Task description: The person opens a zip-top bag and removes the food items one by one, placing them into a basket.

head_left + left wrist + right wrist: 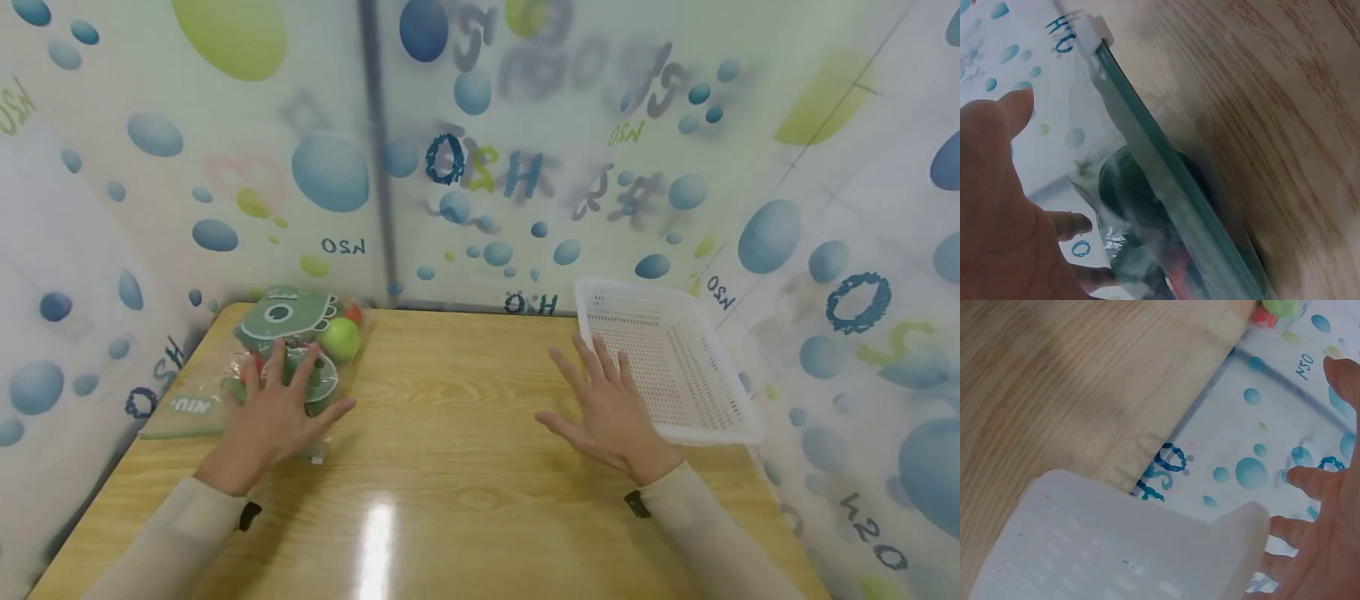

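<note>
My left hand (273, 421) is spread with its fingers apart above a clear zip bag (198, 408) at the table's left side. Printed on the bag is a green cartoon face, and a green ball-like item (341, 339) and something red show in it. The left wrist view shows the bag's green zip strip (1166, 159) beside the left hand (1004, 206). On the right, my right hand (611, 412) is spread too, by the near left side of a white perforated plastic basket (720, 358). Neither hand holds anything. Whether fingertips touch the bag or basket, I cannot tell.
The wooden table (457, 417) lies between the bag and the basket. Walls with blue and green bubble prints (330, 171) enclose the back and both sides. A light reflection shines on the table near the front.
</note>
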A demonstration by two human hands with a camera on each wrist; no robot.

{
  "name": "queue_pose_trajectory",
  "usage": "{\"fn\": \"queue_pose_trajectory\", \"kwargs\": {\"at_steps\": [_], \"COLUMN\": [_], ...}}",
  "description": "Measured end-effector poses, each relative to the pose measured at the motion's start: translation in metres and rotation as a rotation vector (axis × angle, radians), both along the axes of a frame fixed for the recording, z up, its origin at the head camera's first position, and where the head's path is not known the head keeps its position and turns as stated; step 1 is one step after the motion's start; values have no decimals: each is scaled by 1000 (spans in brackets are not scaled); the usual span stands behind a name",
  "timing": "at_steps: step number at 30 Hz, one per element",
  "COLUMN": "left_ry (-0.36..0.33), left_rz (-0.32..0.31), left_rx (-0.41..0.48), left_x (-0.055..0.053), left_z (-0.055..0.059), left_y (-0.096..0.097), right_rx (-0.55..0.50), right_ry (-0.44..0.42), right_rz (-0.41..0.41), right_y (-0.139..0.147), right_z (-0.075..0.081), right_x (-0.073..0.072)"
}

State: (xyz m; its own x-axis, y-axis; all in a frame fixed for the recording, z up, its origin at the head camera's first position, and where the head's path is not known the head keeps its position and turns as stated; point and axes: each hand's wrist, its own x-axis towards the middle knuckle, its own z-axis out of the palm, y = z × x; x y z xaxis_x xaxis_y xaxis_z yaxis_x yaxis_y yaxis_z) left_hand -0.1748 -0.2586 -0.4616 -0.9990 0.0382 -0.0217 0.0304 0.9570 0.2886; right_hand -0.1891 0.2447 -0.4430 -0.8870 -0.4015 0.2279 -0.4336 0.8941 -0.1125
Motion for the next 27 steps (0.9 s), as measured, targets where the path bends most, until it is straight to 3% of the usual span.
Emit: {"fn": "queue_pose_trajectory", "kwargs": {"at_steps": [10,18,21,27], "left_ry": [18,33,37,48], "left_rz": [-29,-58,-66,-91], "left_rx": [13,-6,2,7], "left_x": [-1,0,1,2], "left_z": [-1,-1,1,3], "left_y": [-1,10,16,28], "right_rx": [-19,-42,-19,22], "right_ry": [60,122,121,40], "right_rz": [82,216,258,321], "right_y": [-30,-59,-72,-98], "right_z": [6,4,1,-4], "right_x": [0,0,0,3]}}
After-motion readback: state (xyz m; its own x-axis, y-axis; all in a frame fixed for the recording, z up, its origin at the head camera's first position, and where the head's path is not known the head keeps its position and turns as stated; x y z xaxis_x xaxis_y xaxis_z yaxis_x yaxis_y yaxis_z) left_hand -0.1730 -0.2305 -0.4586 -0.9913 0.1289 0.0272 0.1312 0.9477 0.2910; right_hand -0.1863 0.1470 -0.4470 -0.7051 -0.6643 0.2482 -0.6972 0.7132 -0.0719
